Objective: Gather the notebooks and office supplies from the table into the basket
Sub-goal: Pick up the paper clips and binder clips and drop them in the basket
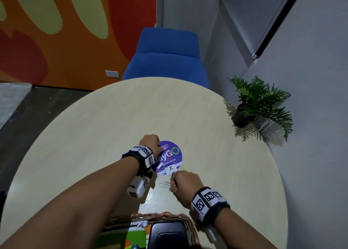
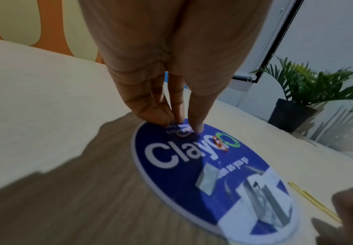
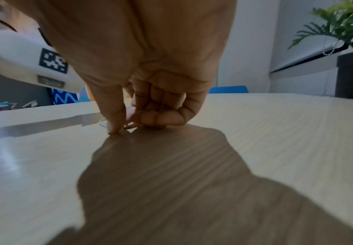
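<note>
Pinching paper clips point(image 1: 165, 184) | right hand point(image 1: 183, 185) | left hand point(image 1: 150, 142) fingertips on sticker point(image 1: 172, 159) clip.

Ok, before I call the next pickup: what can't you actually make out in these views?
- Basket contents: head view, cut off by the bottom edge and the left arm.
- What the left hand fingertips touch on the round sticker: left wrist view, too blurred.
- Whether the right hand has a paper clip pinched: right wrist view, curled fingers hide it.
</note>
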A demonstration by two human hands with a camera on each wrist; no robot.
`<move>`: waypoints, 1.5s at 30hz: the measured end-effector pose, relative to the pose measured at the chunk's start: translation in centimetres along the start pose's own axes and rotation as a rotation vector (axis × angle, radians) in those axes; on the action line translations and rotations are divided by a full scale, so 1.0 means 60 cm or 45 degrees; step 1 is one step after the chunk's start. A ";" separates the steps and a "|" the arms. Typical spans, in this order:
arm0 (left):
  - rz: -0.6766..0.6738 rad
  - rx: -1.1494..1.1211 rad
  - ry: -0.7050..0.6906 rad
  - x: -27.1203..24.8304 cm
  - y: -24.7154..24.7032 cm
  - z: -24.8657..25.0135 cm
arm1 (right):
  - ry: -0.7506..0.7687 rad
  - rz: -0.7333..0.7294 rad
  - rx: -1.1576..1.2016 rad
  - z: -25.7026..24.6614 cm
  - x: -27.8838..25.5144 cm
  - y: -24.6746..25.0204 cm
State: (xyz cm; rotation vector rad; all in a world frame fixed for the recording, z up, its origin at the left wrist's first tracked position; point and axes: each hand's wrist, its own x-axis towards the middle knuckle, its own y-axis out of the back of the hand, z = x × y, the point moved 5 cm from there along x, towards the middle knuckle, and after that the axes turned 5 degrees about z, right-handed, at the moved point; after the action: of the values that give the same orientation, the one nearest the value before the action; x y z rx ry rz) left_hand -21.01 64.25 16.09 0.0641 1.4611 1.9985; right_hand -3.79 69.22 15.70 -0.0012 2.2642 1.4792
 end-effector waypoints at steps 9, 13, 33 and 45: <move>-0.037 0.007 -0.008 -0.003 -0.016 -0.002 | -0.034 0.076 0.170 -0.003 -0.014 0.004; 0.024 -0.145 -0.047 -0.032 0.039 -0.028 | -0.155 0.185 0.534 0.017 -0.043 0.025; 0.159 -0.411 -0.094 -0.540 0.049 -0.212 | 0.210 0.201 0.505 -0.143 -0.232 0.074; 0.263 -0.231 -0.126 -0.512 0.121 -0.188 | 0.391 0.134 0.287 -0.221 -0.252 0.050</move>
State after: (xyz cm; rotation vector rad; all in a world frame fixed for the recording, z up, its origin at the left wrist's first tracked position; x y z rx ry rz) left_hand -4.83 37.53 28.20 0.2411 1.2482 2.2525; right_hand 4.52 55.48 28.15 -0.0451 2.7063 1.3420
